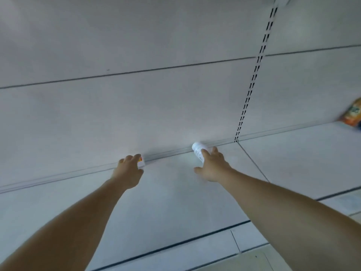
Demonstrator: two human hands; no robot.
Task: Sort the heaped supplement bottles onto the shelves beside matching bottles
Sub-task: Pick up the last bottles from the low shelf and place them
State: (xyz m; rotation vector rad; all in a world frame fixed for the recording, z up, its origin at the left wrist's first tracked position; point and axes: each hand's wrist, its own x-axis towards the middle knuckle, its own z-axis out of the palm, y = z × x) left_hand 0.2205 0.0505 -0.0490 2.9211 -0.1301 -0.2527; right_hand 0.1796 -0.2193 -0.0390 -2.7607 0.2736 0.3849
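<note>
Both arms reach far back over a white shelf [166, 196]. My left hand [129, 171] curls around a small white bottle [141, 162] with an orange-yellow label, mostly hidden behind the fingers, at the shelf's back edge. My right hand [212, 166] has its fingers stretched out against a white bottle [198, 150] with a white cap that stands at the back wall; the thumb is spread to the left. The frame is motion-blurred.
A white back panel [156, 104] with a slotted upright [254, 75] rises behind the shelf. An orange packet [352, 115] leans at the far right on the neighbouring shelf [302, 157]. A lower shelf edge [214, 249] shows at the bottom.
</note>
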